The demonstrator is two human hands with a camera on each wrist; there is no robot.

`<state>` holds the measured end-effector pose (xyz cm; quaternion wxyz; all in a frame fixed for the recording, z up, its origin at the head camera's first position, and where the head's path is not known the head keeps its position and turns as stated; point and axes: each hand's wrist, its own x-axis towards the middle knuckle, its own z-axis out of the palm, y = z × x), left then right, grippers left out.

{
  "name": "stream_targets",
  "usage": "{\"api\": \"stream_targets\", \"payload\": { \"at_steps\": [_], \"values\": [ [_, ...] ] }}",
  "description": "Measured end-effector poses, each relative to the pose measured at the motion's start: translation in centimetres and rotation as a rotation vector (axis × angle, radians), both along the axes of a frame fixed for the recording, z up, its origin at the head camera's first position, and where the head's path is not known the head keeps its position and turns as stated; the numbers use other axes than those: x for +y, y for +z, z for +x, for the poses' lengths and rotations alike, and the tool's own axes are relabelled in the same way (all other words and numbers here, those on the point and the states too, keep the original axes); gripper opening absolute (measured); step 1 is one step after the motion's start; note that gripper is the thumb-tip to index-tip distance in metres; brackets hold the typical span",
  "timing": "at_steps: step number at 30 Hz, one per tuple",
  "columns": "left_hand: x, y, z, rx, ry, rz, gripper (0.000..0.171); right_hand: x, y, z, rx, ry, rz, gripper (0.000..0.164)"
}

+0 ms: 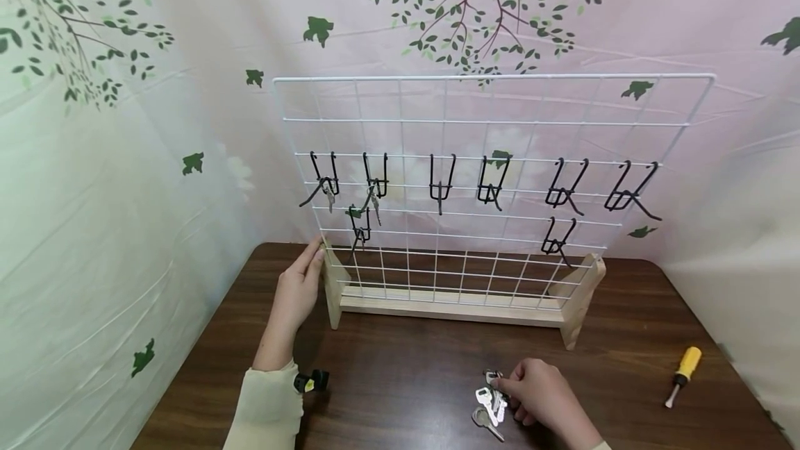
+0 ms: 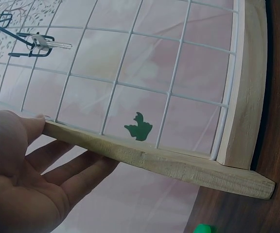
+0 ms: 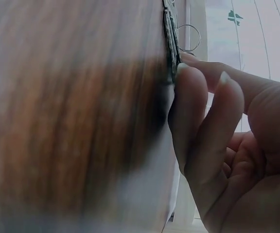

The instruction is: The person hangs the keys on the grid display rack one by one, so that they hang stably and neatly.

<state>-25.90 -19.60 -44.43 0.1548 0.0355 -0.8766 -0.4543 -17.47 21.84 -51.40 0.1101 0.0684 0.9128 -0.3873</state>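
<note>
A white wire grid rack [image 1: 487, 121] stands upright on the table in a pale wooden stand [image 1: 450, 303]. My left hand [image 1: 298, 290] grips the stand's left wooden side piece [image 2: 164, 162], thumb on one side and fingers on the other. Black wire hooks [image 1: 440, 196] hang on the grid. Small keys [image 1: 330, 196] hang on several left-hand hooks. In front of the rack, loose silver keys [image 1: 485, 401] lie in a small pile. My right hand [image 1: 544, 394] pinches a key [image 3: 170, 41] at the pile's upper edge between thumb and fingers. A thin metal ring [image 3: 199, 39] stands beside the fingertips.
On the right of the dark wooden table [image 1: 400, 373] lies a screwdriver [image 1: 687, 364] with a yellow handle. Leaf-printed cloth [image 1: 156, 228] hangs around the table's back and sides. A bit of green [image 2: 204, 228] shows at the left wrist view's lower edge.
</note>
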Motion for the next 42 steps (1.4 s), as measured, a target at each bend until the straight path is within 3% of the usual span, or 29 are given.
{"api": "stream_targets", "payload": {
  "at_steps": [13,27,31,39,42],
  "values": [
    [0.0,-0.1,0.1,0.008,-0.012,-0.012,0.049,0.3,-0.3,-0.2,0.032,0.067,-0.032,0.031],
    [0.5,0.0,-0.3,0.013,0.003,-0.012,0.05,0.8,0.7,-0.9,0.041,0.105,0.003,0.027],
    [0.9,0.0,-0.5,0.024,0.018,-0.015,0.049,1.2,1.1,-1.7,0.049,0.114,-0.002,0.026],
    [1.6,-0.1,-1.0,0.014,0.048,-0.017,0.052,1.9,2.6,-3.2,0.047,0.215,-0.119,0.03],
    [1.5,0.0,-1.0,0.005,0.046,-0.015,0.052,1.5,3.9,-3.0,0.05,0.254,-0.206,0.032]
  ]
}}
